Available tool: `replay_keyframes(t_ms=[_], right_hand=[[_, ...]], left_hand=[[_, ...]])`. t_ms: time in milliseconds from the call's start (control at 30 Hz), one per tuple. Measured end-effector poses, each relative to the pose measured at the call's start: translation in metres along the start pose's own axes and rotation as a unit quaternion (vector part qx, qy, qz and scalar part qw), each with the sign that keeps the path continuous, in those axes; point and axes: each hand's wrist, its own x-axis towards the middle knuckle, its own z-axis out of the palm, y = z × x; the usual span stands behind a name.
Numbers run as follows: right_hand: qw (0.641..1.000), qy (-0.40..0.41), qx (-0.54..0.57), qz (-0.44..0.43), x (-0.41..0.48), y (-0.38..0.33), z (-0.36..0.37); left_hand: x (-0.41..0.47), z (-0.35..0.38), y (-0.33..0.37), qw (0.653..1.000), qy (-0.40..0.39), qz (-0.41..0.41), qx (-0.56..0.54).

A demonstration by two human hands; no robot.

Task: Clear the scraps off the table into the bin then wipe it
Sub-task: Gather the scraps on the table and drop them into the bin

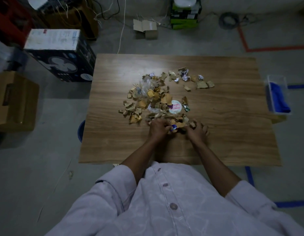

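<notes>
Well to the left of the left hand (159,128), past the left edge of the table (233,133), a blue bin (82,132) shows only as a curved piece of rim. The table top hides the rest of it, so I cannot tell what is inside.

The left hand lies on the table near the person's edge. Its fingers are curled down over the nearest scraps (154,99) and it grips a few of them, among them a small blue and white wrapper (173,128) that sticks out toward the right hand (197,131).

The scraps are mostly torn brown cardboard, with some crumpled paper and clear plastic. The pile begins under both hands and spreads away from them. Its long axis goes from the hands toward the far right, where a thinner row of pieces ends beyond the right hand. A round white lid (175,107) lies flat in the pile, just beyond the gap between the two hands.

The right hand is just beside the left one, and its bent fingers are closed on cardboard pieces at the near end of the pile.

Well to the right of the right hand, beside the table's right edge, a clear plastic container (275,80) stands with its long side pointing away from the person. A blue cloth (280,99) lies in it along the same direction.
</notes>
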Motion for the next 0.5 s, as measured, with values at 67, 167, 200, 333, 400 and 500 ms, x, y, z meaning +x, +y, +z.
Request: replay_keyframes(t_ms=[67,167,200,333,400,500], right_hand=[[1.0,-0.011,-0.005,-0.008,0.005,0.004,0.0],[0.999,-0.015,-0.003,-0.029,0.008,0.008,0.0],[0.999,-0.018,0.004,-0.035,0.009,0.008,0.001],[0.996,-0.059,0.005,-0.069,0.001,0.002,0.007],[0.992,-0.073,-0.013,-0.106,-0.004,-0.003,0.015],[0.985,-0.081,-0.048,-0.143,-0.008,-0.011,0.027]], left_hand=[[0.0,0.003,0.003,1.0,0.018,-0.003,-0.003],[-0.003,0.0,0.001,0.999,0.041,-0.023,-0.02],[-0.004,-0.003,-0.002,0.997,0.056,-0.037,-0.034],[-0.007,-0.01,-0.022,0.988,0.106,-0.098,-0.05],[-0.009,-0.012,-0.029,0.983,0.13,-0.125,-0.045],[-0.016,-0.019,-0.028,0.974,0.17,-0.145,-0.046]])
